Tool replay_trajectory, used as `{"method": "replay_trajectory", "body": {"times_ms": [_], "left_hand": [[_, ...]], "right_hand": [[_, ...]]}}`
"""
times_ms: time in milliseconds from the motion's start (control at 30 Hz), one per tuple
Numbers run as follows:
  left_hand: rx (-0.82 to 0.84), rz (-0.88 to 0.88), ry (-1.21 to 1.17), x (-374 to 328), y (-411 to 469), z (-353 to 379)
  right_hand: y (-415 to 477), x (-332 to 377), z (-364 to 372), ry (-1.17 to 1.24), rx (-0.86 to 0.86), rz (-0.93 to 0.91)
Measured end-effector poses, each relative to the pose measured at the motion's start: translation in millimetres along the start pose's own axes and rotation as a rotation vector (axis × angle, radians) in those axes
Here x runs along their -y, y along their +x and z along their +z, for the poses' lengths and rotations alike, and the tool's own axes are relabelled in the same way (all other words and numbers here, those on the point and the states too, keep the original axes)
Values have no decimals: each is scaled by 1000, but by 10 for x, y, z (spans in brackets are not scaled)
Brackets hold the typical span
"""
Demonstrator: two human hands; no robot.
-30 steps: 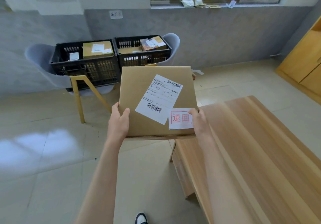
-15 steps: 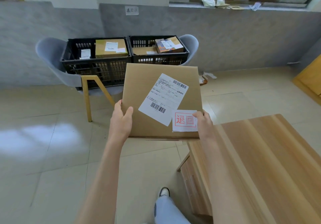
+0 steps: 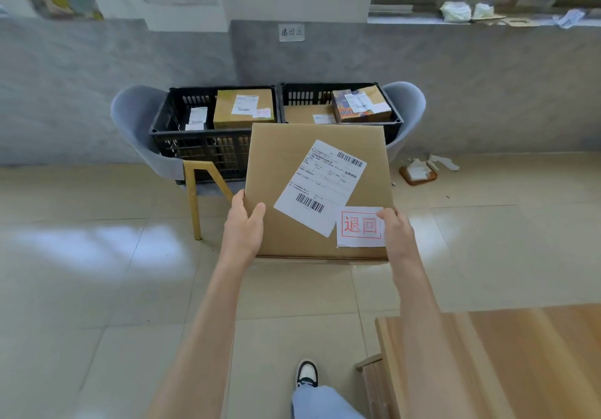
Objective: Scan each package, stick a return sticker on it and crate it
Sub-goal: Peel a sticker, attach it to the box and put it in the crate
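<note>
Centrally in the frame, a flat cardboard package is held in the air above the tiled floor, gripped at its near corners by both hands. Left hand: thumb on the top face, fingers wrapped under the left edge. Right hand: closed on the lower right corner, thumb resting on the white return sticker with red characters. A white shipping label with two barcodes lies tilted on the top face, just left of and above the sticker. Beyond the package, in the upper middle of the frame, two black crates sit side by side on grey chairs, each holding labelled boxes. A wooden desk occupies the lower right corner; one shoe shows at the bottom centre.
</note>
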State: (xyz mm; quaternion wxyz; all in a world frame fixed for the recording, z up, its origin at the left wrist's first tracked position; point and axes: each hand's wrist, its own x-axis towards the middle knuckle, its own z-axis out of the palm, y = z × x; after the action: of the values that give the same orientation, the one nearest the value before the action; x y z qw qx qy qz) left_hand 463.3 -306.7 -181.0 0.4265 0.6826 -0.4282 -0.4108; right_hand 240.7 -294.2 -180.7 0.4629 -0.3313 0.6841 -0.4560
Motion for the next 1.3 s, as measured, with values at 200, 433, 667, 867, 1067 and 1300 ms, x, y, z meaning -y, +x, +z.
{"method": "replay_trajectory", "body": {"times_ms": [200,433,667,867,1067,1300], "left_hand": [[-34,-7,-28,-242,476,199],[-41,-27,-29,-327,952,328],[-21,-53,-44,-348,1564,402],[3,-50,-33,-434,2351,430],[51,-49,-23,-554,3098,419],[111,-70,4,-637,3736,520]], "right_hand": [[607,249,123,-2,31,-30],[1116,378,282,2,57,-17],[1587,494,578,-17,58,21],[2147,734,955,-15,31,21],[2691,1027,1366,-19,-18,18],[3159,1156,1623,-40,-74,66]]}}
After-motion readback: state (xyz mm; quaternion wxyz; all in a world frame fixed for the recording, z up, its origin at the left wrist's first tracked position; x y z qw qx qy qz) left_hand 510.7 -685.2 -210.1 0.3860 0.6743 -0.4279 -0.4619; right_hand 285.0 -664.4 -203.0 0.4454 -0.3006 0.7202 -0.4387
